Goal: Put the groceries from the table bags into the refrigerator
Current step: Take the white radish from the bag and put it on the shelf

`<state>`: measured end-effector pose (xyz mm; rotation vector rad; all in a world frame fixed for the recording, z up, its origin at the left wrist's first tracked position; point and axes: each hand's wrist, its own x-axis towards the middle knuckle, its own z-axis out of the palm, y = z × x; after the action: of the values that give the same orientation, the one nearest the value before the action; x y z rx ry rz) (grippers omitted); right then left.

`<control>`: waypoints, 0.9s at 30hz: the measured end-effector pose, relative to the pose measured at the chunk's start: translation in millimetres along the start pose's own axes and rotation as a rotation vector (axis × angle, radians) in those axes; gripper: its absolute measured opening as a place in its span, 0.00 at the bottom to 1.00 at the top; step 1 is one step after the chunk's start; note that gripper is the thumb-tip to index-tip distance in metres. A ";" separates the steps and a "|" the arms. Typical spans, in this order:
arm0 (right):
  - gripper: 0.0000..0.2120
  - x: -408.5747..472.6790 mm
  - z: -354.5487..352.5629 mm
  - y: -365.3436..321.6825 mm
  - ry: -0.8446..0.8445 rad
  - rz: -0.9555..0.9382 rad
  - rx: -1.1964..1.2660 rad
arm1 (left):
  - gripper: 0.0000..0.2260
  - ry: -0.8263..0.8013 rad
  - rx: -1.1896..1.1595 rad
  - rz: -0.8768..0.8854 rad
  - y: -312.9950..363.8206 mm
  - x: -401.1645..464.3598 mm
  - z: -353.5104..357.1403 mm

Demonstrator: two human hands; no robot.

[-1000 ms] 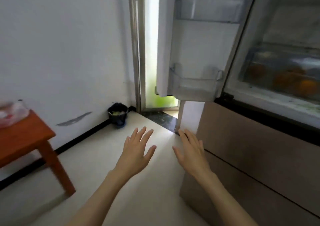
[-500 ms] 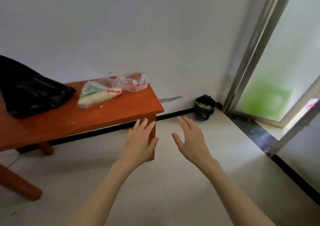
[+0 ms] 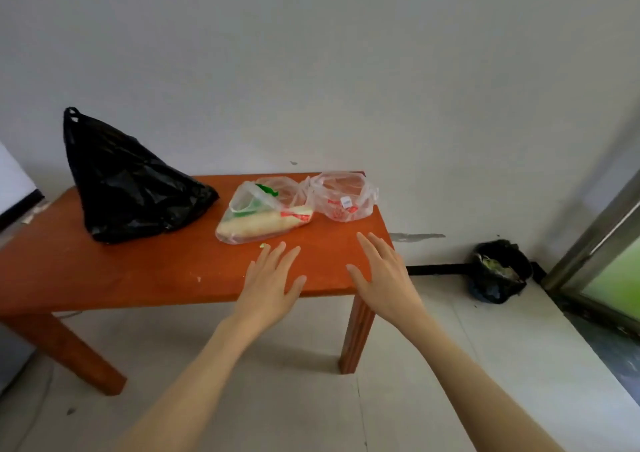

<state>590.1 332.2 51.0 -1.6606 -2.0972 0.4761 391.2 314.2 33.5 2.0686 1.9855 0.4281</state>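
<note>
1. Both hands, left (image 3: 268, 280) and right (image 3: 384, 275), hover empty with fingers spread over the table's (image 3: 138, 271) front right edge.
2. Risk, I judge: thin clear bags (image 3: 263, 214) could slip or spill if grabbed by loose plastic.
3. Clear bags lie just beyond the fingertips near the back right corner; black bag (image 3: 128, 188) further left.
</note>
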 end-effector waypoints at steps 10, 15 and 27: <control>0.28 150.2 48.6 0.5 -0.135 -0.054 -0.016 | 0.24 -0.034 -0.013 -0.078 -80.3 125.9 8.0; 0.27 230.5 84.9 -3.3 -0.122 -0.075 -0.056 | 0.22 -0.072 -0.043 -0.051 -123.1 203.0 10.4; 0.20 382.3 174.8 -9.1 -0.238 0.108 0.118 | 0.16 -0.206 -0.054 0.187 -172.7 377.3 25.4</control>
<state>415.8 701.3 -50.1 -1.7267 -2.1016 0.8528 252.9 699.7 -37.7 2.1764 1.6560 0.2861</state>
